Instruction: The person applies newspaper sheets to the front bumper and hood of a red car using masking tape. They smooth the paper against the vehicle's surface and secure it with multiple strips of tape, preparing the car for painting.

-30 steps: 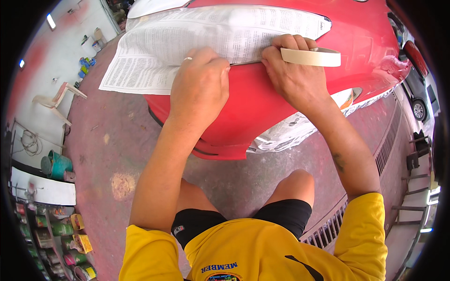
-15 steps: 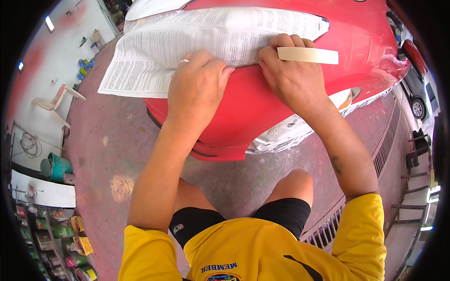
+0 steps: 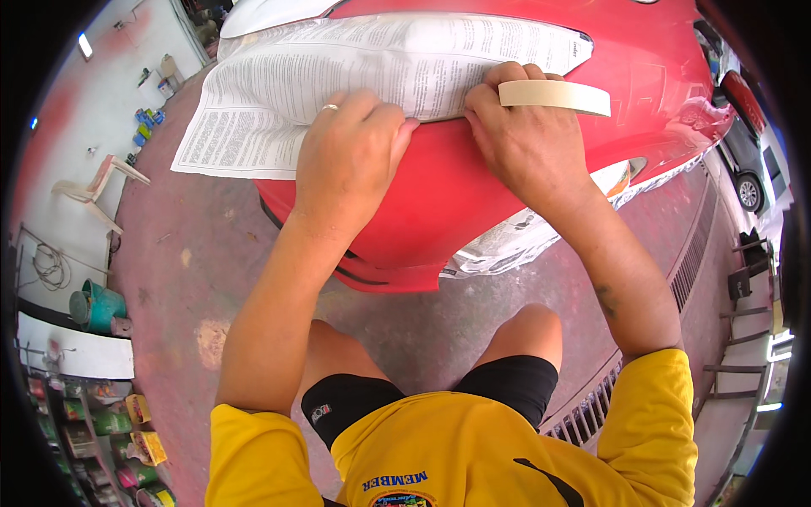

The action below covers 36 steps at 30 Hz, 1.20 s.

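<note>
A printed paper sheet [image 3: 253, 93] lies over the upper part of a red car body panel [image 3: 422, 186], its left corner hanging loose past the edge. My left hand [image 3: 348, 156] is closed at the sheet's lower edge, fingers curled over the paper and thumb pointing right along the border. Close by on the right, my right hand [image 3: 532, 139] is closed too, with its fingertips and thumb at the same edge. A cream roll of masking tape [image 3: 555, 97] sits edge-on at the right hand's fingers. What lies under the fingertips of both hands is hidden.
More masking sheets [image 3: 507, 245] cover the car's lower side. A plastic chair [image 3: 97, 186] and a green bucket [image 3: 103, 306] stand along the left wall. At lower left a shelf holds several cans [image 3: 114, 421]. A drain grate [image 3: 587, 414] crosses the floor on the right.
My left hand and forearm have shifted slightly left along the paper's edge. The right hand stays at nearly the same spot with the tape roll.
</note>
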Motion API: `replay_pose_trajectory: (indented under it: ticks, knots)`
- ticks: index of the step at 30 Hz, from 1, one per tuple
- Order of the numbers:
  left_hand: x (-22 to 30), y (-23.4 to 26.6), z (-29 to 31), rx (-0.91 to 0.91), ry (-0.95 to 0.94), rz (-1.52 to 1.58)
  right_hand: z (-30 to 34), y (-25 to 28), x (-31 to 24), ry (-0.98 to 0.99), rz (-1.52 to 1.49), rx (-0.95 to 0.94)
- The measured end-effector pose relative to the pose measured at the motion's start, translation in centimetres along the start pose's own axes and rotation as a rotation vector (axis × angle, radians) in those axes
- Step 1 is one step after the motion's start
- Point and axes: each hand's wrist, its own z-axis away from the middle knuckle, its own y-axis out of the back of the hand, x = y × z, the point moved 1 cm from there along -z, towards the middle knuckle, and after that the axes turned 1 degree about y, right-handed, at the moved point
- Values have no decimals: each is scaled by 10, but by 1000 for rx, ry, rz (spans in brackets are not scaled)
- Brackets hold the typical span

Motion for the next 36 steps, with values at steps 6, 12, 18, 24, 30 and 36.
replay_pose_trajectory:
  ticks: [6, 12, 18, 24, 30, 36]
  knots:
    - [-8, 14, -13, -85, 20, -29, 4, 1, -5, -118, 2, -50]
    - [-4, 25, -25, -152, 12, -60, 36, 25, -10, -459, -148, 271]
    - [14, 19, -29, -72, -183, -202, 234, 15, -116, -839, -580, -204]
    - [33, 16, -45, -164, -227, -252, 316, 7, -196, -912, -820, -492]
    - [54, 6, -67, -189, -288, -258, 326, -13, -188, -896, -801, -500]
    - [67, -6, -82, -177, -209, -254, 327, -23, -191, -948, -836, -551]
